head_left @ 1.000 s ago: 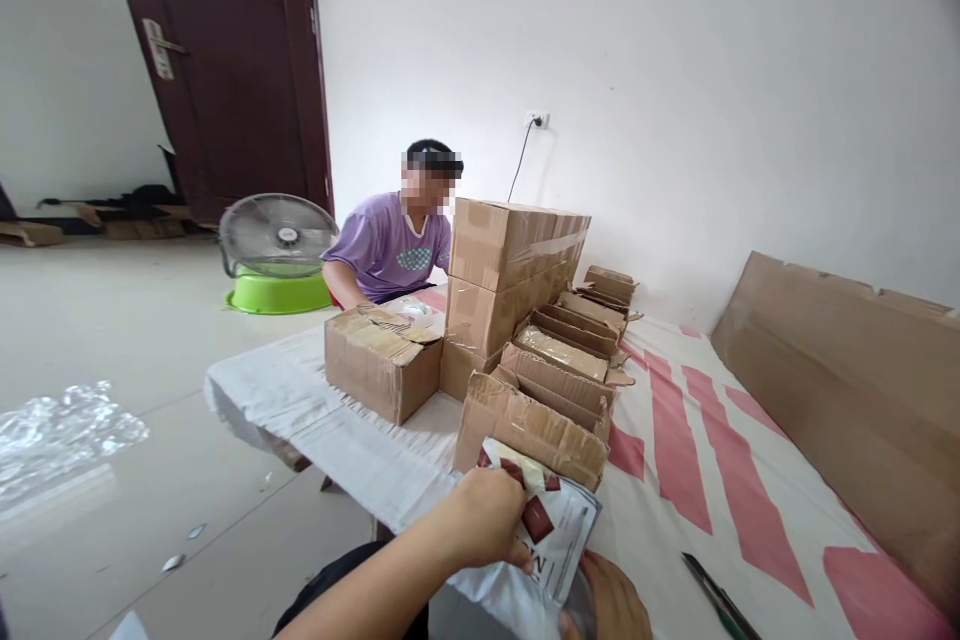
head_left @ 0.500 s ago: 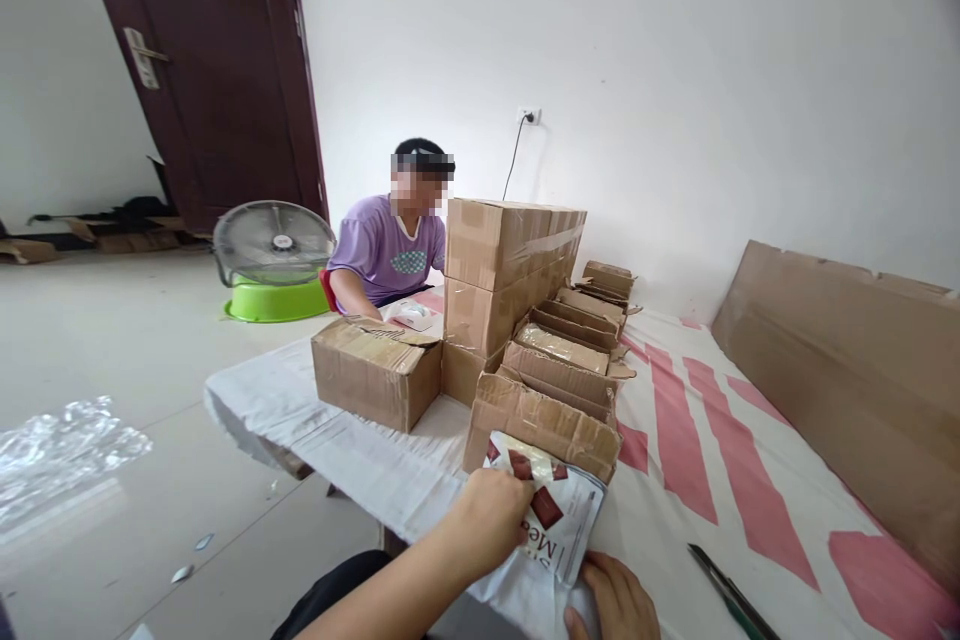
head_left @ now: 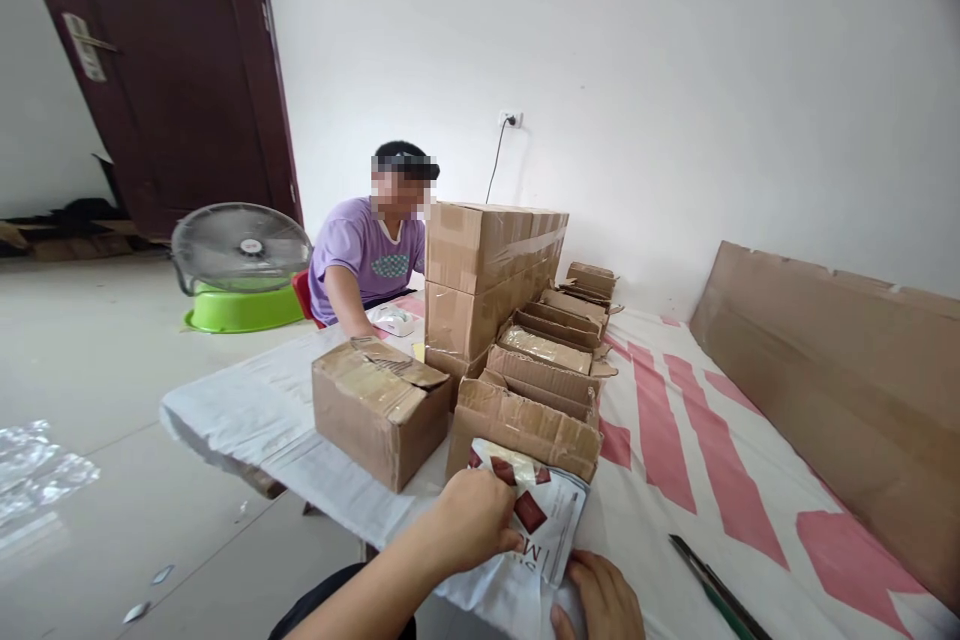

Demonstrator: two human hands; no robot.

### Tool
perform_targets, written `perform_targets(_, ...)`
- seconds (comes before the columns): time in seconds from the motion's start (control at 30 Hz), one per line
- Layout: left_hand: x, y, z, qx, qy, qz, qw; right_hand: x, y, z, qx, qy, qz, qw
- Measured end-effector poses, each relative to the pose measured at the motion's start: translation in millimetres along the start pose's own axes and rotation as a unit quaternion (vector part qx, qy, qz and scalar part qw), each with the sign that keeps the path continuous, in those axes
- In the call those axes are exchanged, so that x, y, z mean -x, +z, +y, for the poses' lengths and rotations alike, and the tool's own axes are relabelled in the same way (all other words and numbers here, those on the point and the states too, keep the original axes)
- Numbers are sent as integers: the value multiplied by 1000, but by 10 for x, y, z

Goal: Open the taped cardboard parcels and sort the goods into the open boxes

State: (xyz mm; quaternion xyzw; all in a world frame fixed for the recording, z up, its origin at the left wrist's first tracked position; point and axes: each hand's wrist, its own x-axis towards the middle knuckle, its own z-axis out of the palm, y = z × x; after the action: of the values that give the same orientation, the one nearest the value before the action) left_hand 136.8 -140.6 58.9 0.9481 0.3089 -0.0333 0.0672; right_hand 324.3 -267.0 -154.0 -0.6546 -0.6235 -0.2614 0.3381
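My left hand [head_left: 469, 520] is closed on the upper part of a white plastic mailer bag [head_left: 544, 515] printed with dark red squares and letters. My right hand [head_left: 600, 600] grips the bag's lower edge at the bottom of the view, fingers curled on it. The bag lies on the white and pink striped table cover [head_left: 675, 460], right in front of an open cardboard box [head_left: 525, 425].
A taped box [head_left: 379, 410] stands to the left. A stack of sealed boxes [head_left: 487, 270] and a row of open boxes [head_left: 555, 340] lie behind. A person in a purple shirt [head_left: 360, 260] sits across. A fan [head_left: 240, 245], a flat cardboard sheet [head_left: 832, 380] and a dark pen-like tool [head_left: 712, 585] are nearby.
The view has turned right, so everything has shifted left in the picture. Both hands keep hold of the bag; the right hand has come further into view.
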Motion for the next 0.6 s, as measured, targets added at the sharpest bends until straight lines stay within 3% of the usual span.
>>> perform_targets(0.17,-28,85,4,-15,-5,24,1000,1,-1,-10,-15,10,1,1000)
perform_targets(0.37,-10,123,20,-20,-12,11,1000,10,15,3,-25,4,5,1000)
perform_targets(0.53,33,32,41,-3,-10,-2,1000,-15,-15,-21,-23,8,6,1000)
perform_targets(0.6,89,-49,80,60,33,-7,998,-40,-32,-40,-21,6,12,1000)
